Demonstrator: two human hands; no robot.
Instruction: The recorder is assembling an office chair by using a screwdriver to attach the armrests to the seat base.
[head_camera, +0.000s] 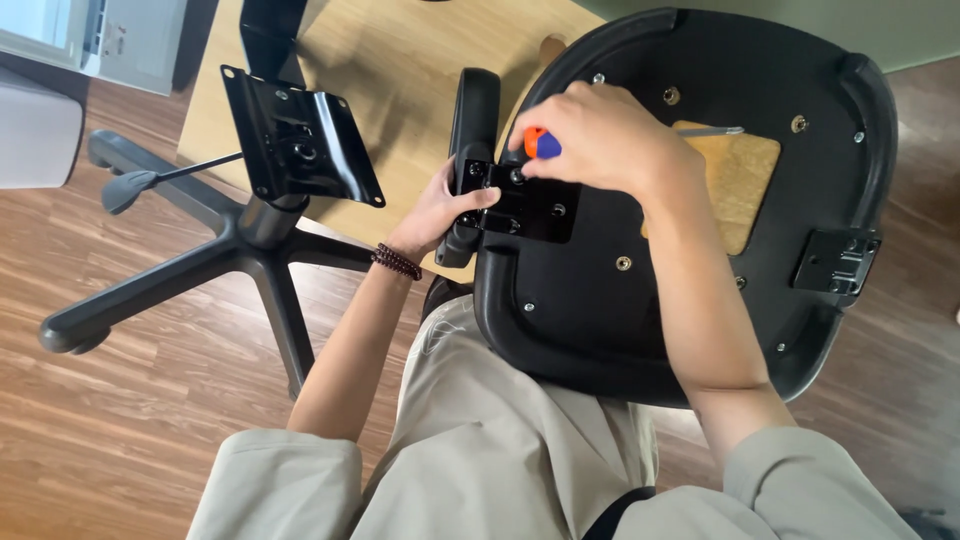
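An upturned black plastic chair seat (700, 290) rests against my lap. My left hand (440, 210) grips the black armrest (472, 120) and its metal bracket (525, 205) at the seat's left edge. My right hand (600, 135) is closed around a screwdriver with an orange and blue handle (540, 143), held point-down over a screw on that bracket. A second black bracket (835, 262) sits on the seat's right side. A wooden patch (735, 180) shows through the middle of the seat.
A black five-star chair base (200, 265) with a tilt plate (300, 135) and lever (130, 185) stands to the left on the wooden floor. A light wooden board (400, 70) lies behind it. A white cabinet (35, 130) is at far left.
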